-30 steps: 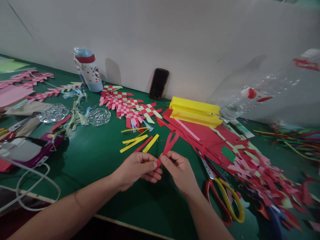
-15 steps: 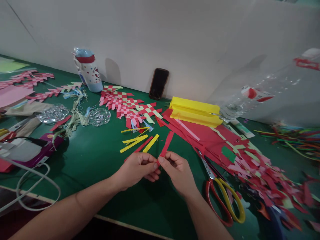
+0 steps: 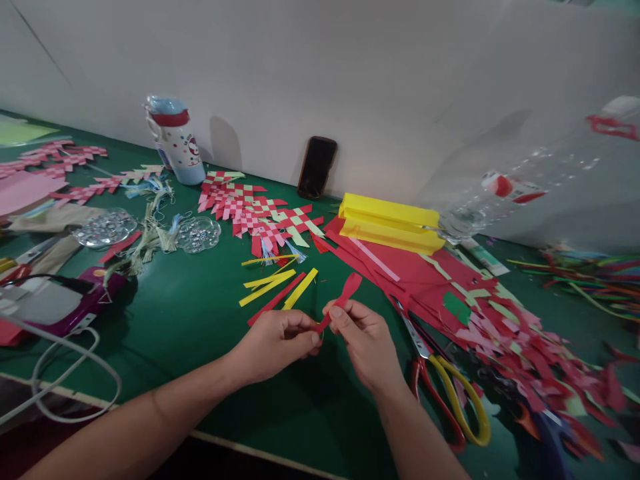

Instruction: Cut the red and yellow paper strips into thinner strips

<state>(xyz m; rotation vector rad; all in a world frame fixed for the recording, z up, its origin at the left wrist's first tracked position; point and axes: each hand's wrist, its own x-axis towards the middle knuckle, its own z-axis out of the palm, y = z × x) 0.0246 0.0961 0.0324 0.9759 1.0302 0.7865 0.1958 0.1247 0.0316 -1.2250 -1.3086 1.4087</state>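
A red paper strip point(image 3: 349, 288) runs between my two hands over the green table, its far end standing up loose and bent. My left hand point(image 3: 280, 339) pinches the lower end between thumb and fingers, where a bit of thin yellow also shows. Thumb and forefinger of my right hand point(image 3: 364, 340) are closed on the strip a little higher up. Just beyond my left hand lie several yellow paper strips point(image 3: 270, 288) and another red strip point(image 3: 277, 300). Red-and-yellow-handled scissors point(image 3: 440, 387) rest beside my right forearm.
Woven paper fish point(image 3: 260, 210) pile up behind the strips. A bottle point(image 3: 183, 150) and a phone point(image 3: 318, 167) stand by the wall. Folded yellow paper point(image 3: 390, 213), red sheets point(image 3: 370, 267) and scraps point(image 3: 540, 360) spread rightward. Bead dishes point(image 3: 199, 235) and a purple box point(image 3: 107, 290) with cable are left.
My right hand has moved slightly right and turned, drawing the red strip away from my left hand. The strip's far end now tilts further right and curls.
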